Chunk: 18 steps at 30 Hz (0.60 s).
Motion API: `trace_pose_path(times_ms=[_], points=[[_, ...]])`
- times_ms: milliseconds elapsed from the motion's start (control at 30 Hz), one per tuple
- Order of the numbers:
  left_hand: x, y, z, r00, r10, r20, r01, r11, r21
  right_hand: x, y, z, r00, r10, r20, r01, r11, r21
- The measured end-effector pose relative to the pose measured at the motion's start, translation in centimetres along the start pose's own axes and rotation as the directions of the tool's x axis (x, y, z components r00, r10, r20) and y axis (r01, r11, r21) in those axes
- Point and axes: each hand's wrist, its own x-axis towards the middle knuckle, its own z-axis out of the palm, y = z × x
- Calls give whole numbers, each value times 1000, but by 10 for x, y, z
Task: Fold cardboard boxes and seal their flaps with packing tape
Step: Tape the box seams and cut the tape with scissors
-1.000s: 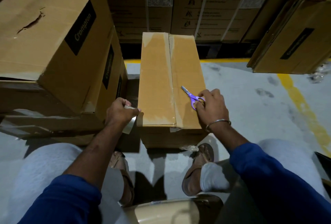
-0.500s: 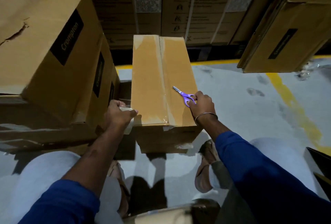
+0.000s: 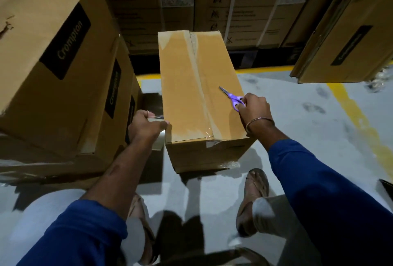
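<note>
A long closed cardboard box [image 3: 182, 86] stands on the floor in front of me, with clear tape along its centre seam and over the near edge. My left hand [image 3: 145, 126] grips a roll of clear packing tape [image 3: 158, 138] at the box's near left corner. My right hand [image 3: 254, 109] holds purple-handled scissors [image 3: 234, 98] on the box top near its right edge, blades pointing away to the left.
Stacked "Crompton" cartons [image 3: 55, 61] stand close on the left, more cartons [image 3: 212, 3] line the back, and another stack [image 3: 348, 38] sits at the right. Yellow floor line [image 3: 357, 116] runs along the grey floor. My sandalled feet [image 3: 253, 199] are below the box.
My view has risen and shifted, so the box sits further off. Both hands stay at the box, the right one with the scissors nearer its right edge.
</note>
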Motion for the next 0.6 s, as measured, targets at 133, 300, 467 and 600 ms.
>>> trace_pose_path(times_ms=[133, 300, 467, 600], points=[[-4, 3, -11, 999, 38, 27, -39, 998, 45, 2, -2, -16, 999, 33, 20, -29, 988, -154], [-18, 18, -31, 979, 176, 99, -177, 984, 3, 3, 3, -30, 991, 75, 112, -51, 978, -202], [-36, 32, -47, 899, 378, 223, -385, 923, -14, -9, -4, -58, 964, 89, 251, -89, 996, -13], [-46, 41, -51, 812, 486, 322, -513, 858, 1, -59, -29, -90, 843, -96, 529, -292, 745, 600]])
